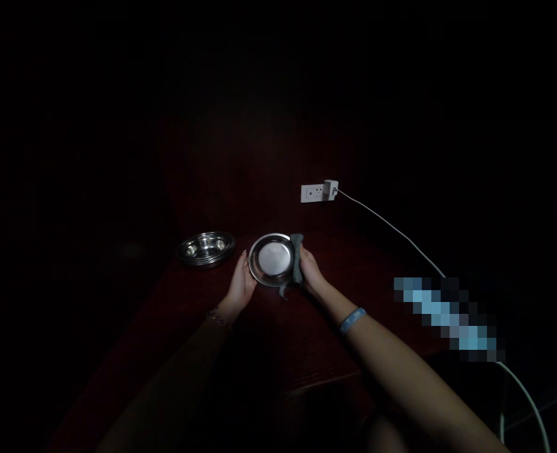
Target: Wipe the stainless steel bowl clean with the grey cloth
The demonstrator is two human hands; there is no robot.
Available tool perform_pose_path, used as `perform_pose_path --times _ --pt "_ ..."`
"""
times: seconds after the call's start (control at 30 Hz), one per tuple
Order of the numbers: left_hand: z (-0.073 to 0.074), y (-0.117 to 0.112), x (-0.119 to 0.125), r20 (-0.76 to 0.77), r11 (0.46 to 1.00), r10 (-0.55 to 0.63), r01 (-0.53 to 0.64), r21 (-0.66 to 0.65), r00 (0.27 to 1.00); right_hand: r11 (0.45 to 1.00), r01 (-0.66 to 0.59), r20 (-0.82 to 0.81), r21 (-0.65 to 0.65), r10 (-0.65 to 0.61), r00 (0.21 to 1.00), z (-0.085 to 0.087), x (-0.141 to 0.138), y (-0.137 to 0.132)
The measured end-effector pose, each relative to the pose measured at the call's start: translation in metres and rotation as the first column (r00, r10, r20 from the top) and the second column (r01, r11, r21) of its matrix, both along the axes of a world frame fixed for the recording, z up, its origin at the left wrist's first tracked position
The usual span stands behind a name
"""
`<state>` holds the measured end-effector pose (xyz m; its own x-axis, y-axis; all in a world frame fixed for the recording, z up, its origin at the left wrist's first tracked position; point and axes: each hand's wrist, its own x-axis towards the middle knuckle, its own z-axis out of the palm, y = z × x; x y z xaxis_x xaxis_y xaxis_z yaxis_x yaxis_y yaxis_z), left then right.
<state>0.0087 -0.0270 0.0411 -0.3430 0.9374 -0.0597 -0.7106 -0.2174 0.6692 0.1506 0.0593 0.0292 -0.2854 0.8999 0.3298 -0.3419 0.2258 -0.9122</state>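
Between my two hands a round steel plate [275, 259] with a raised rim is held up over the dark red table, its inside facing me. My left hand [242, 284] grips the plate's left edge, with its fingers partly hidden behind the rim. At the right edge my right hand [310, 269] is closed on a grey-green cloth [297, 258], which is folded over the rim. A loose end of the cloth hangs below the plate. To the left, a stack of similar steel plates [206, 248] sits on the table.
A white wall socket [312, 193] with a plugged-in charger [330, 189] is on the back wall. Its white cable [391, 229] runs down to the right past a blurred-out patch. The table's front edge [323, 382] crosses below my hands. The surroundings are very dark.
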Motion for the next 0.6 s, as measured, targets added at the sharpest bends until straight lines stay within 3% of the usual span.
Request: perform_pose_path --times 0.37,0.6 --pt "-0.017 0.005 0.002 -0.163 0.981 -0.166 0.146 -0.129 0.972 0.944 -0.052 -0.27 -0.326 -0.04 0.962 0.002 0.001 0.001" --pt "-0.023 0.008 0.0 -0.245 0.986 -0.155 0.133 -0.104 0.957 0.921 -0.11 -0.328 -0.374 -0.021 0.945 0.003 0.004 0.004"
